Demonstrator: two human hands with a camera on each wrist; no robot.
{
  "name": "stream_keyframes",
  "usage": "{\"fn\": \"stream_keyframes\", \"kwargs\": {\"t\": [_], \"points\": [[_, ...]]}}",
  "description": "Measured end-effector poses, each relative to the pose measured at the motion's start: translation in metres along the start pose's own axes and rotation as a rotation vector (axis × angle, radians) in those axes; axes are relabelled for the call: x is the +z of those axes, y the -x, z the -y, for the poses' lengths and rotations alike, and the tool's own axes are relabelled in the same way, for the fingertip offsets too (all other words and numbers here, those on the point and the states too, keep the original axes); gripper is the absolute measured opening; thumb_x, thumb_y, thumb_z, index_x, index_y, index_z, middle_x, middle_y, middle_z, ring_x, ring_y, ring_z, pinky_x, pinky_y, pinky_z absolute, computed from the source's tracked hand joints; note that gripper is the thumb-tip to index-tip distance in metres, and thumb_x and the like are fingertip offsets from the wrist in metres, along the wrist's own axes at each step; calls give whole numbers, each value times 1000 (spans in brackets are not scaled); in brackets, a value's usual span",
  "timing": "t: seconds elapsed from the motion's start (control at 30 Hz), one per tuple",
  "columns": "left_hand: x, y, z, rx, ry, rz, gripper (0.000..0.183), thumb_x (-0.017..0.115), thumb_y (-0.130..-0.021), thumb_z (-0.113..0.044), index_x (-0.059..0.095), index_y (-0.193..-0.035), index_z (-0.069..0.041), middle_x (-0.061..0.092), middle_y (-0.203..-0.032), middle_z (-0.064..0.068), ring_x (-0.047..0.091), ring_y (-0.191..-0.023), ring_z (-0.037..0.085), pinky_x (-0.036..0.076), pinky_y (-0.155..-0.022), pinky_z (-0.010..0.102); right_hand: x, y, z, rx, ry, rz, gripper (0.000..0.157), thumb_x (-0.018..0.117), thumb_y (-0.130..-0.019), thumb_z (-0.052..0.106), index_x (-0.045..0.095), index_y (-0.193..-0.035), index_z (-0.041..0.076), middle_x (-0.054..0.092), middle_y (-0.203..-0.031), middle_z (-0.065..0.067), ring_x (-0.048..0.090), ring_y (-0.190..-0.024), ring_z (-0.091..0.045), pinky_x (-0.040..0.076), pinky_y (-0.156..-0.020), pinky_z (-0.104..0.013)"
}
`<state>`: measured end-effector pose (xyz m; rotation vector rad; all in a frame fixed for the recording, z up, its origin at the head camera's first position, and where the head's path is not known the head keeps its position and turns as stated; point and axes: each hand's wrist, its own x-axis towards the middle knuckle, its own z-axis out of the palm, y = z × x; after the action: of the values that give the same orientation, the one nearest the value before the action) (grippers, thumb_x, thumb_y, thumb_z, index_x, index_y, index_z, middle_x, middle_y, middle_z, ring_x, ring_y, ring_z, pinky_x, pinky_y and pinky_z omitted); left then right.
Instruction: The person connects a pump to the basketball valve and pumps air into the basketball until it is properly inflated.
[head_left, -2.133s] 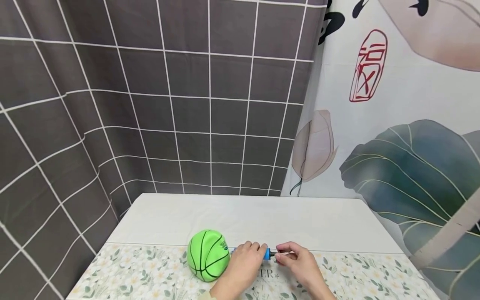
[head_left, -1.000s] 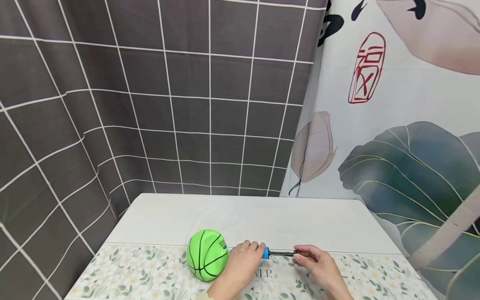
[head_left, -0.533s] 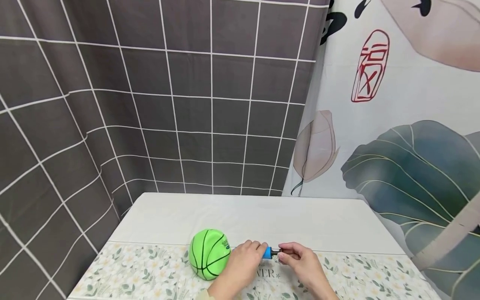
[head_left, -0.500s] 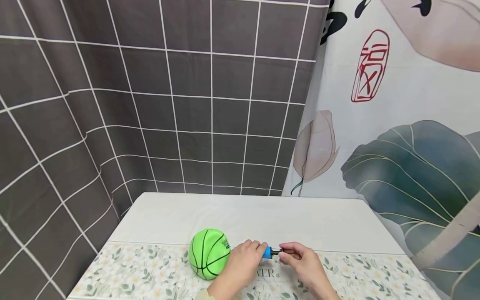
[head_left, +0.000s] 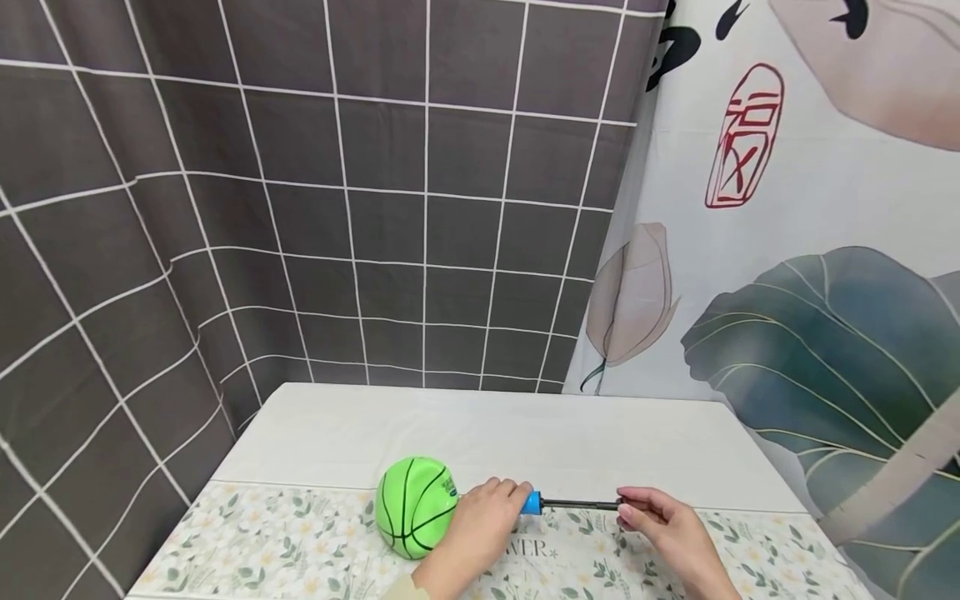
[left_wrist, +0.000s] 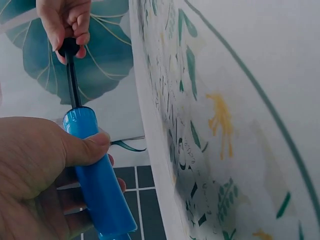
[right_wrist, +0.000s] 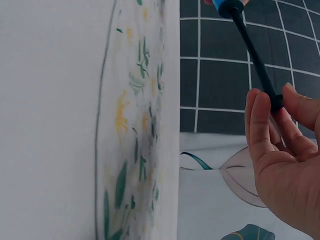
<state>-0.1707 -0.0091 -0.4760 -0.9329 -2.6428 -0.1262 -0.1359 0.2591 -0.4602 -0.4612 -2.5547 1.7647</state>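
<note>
The left hand point(head_left: 482, 523) hides most of the blue pump point(head_left: 532, 503), low centre in the head view, so whether it meets the green ball point(head_left: 414, 508) at its left cannot be told. More black rod point(head_left: 579, 504) shows than half a second ago, the right hand point(head_left: 666, 527) being farther right. The left hand's grip is curled round the pump; the right hand's, thumb opposite fingers, pinches the rod's end.
</note>
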Motion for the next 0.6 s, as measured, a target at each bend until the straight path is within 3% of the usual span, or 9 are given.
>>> {"fn": "stream_keyframes", "kwargs": {"t": [0.3, 0.6], "points": [[5, 0, -1, 22, -77, -26, 44, 80, -83, -14, 67, -126, -16, 71, -108, -1, 65, -94, 14, 58, -83, 26, 14, 1, -5, -21, -33, -9, 38, 69, -97, 14, 63, -128, -6, 74, -101, -10, 73, -91, -25, 61, -79, -35], [7, -1, -7, 37, -156, -54, 37, 78, -85, -15, 70, -121, -15, 70, -103, -2, 64, -89, 13, 57, -80, 24, 63, 4, 6, -125, -63, -14, 27, 72, -91, 3, 69, -117, -6, 73, -93, -10, 73, -82, -24, 62, -72, -31]]}}
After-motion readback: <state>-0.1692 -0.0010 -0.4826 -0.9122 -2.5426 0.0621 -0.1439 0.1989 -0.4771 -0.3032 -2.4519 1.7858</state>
